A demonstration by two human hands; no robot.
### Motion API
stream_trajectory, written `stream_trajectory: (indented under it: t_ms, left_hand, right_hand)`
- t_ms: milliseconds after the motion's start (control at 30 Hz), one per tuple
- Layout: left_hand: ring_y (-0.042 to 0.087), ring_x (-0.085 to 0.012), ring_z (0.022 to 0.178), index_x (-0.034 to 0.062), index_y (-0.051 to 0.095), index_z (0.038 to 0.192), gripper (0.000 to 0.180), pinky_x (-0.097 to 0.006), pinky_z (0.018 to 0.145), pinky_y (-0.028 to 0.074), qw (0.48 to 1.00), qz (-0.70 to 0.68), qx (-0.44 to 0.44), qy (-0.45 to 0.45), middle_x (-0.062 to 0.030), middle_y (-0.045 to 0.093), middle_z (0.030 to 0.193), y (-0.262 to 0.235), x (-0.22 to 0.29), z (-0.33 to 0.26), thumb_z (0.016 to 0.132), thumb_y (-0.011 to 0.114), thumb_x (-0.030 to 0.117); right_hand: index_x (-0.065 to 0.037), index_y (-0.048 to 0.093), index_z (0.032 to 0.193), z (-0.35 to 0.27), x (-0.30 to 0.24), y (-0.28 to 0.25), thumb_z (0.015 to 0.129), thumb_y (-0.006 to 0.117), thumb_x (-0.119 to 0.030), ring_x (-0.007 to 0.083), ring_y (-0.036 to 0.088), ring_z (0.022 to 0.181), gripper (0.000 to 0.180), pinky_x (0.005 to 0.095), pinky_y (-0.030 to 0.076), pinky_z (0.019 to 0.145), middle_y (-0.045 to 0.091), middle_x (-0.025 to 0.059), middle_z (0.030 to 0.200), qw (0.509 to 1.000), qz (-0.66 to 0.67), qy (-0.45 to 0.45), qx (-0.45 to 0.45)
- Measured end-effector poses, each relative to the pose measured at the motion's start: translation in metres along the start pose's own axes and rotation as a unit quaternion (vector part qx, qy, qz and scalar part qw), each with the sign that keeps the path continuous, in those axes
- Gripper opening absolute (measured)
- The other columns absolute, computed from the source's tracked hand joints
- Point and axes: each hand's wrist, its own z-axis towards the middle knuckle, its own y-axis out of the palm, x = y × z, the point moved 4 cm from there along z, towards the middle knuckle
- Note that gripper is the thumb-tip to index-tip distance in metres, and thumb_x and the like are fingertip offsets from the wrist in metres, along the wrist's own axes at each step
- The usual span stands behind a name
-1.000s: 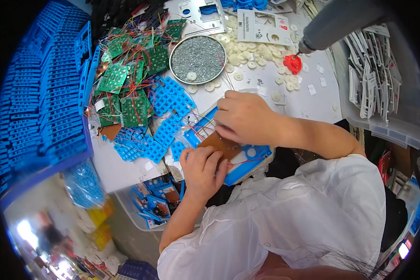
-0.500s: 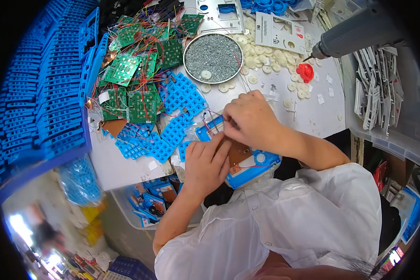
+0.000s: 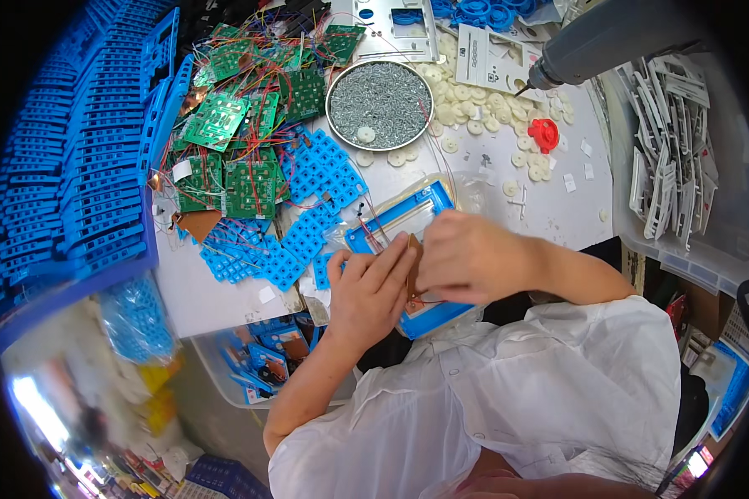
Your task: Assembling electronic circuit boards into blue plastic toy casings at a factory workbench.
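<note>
A blue plastic housing (image 3: 438, 319) lies at the table's near edge, partly inside a clear plastic bag (image 3: 473, 190). Between my hands a brown circuit board (image 3: 413, 259) stands tilted over the housing, showing only a narrow strip. My left hand (image 3: 369, 289) grips the board's left side, fingertips along its edge. Curled and slightly blurred, my right hand (image 3: 473, 259) is against the board's other side; its fingertips are hidden, so what they pinch cannot be made out. Thin red wires (image 3: 375, 239) run out beside my left fingers.
Green circuit boards (image 3: 251, 185) with tangled wires and blue button sheets (image 3: 314, 233) lie left. Behind are a round tray of screws (image 3: 380, 68) and white plastic discs (image 3: 498, 108). An electric screwdriver (image 3: 616, 46) hangs at upper right, above a red part (image 3: 543, 135). Blue panels (image 3: 66, 166) stack far left.
My right hand has moved nearer and turned, baring the housing's far end. The brown board is tilted up where it lay flatter. The screwdriver has swung left.
</note>
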Motion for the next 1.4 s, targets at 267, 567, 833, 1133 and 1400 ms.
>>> stream_trajectory:
  t_ms: [267,567,833,1133,1400]
  left_hand:
    - [0.057,-0.0274,0.11,0.0018,0.069,0.128,0.057,-0.047,0.101,0.039,0.999,0.038,-0.029,-0.017,-0.0082,0.062,0.146,-0.009,0.019,-0.006,0.078,0.076,0.027]
    - [0.057,-0.0281,0.111,0.0011,0.069,0.128,0.058,-0.047,0.099,0.042,0.999,0.027,-0.023,-0.019,-0.0101,0.063,0.145,-0.005,0.017,-0.011,0.077,0.079,0.027]
    - [0.064,-0.0272,0.095,0.005,0.075,0.102,0.03,-0.043,0.084,0.046,0.997,-0.055,0.035,-0.044,-0.0072,0.074,0.115,-0.017,0.01,0.013,0.074,0.081,0.011]
    - [0.063,-0.0285,0.084,0.0094,0.067,0.085,0.018,-0.041,0.079,0.041,0.959,0.053,0.118,-0.252,-0.0048,0.066,0.085,-0.027,-0.029,0.034,0.078,0.083,0.014]
    - [0.065,-0.0244,0.092,0.0107,0.071,0.093,0.019,-0.039,0.089,0.038,0.959,0.054,0.185,-0.209,-0.0059,0.07,0.095,-0.026,-0.016,0.033,0.077,0.082,0.008]
  right_hand:
    - [-0.006,0.071,0.106,0.057,0.057,-0.005,0.086,0.072,-0.008,0.0319,0.064,0.093,0.021,0.0434,0.052,0.084,0.069,0.0079,0.103,0.991,-0.022,0.056,0.119]
    - [-0.004,0.063,0.092,0.046,0.039,-0.019,0.079,0.07,-0.007,0.0281,0.065,0.091,0.015,0.039,0.056,0.074,0.06,0.009,0.093,0.985,-0.119,0.073,-0.106]
    - [0.001,0.07,0.079,0.043,0.012,-0.019,0.078,0.069,-0.009,0.0305,0.068,0.086,0.009,0.0401,0.058,0.074,0.063,0.014,0.09,0.97,-0.176,0.101,-0.137]
    - [0.003,0.071,0.086,0.032,0.0,0.002,0.082,0.066,-0.008,0.029,0.067,0.093,0.013,0.0394,0.059,0.074,0.064,0.0146,0.101,0.939,-0.18,0.094,-0.277]
    - [-0.001,0.074,0.08,0.028,0.008,-0.023,0.079,0.069,-0.008,0.0304,0.069,0.09,0.009,0.04,0.058,0.078,0.067,0.0166,0.094,0.964,-0.132,0.115,-0.202]
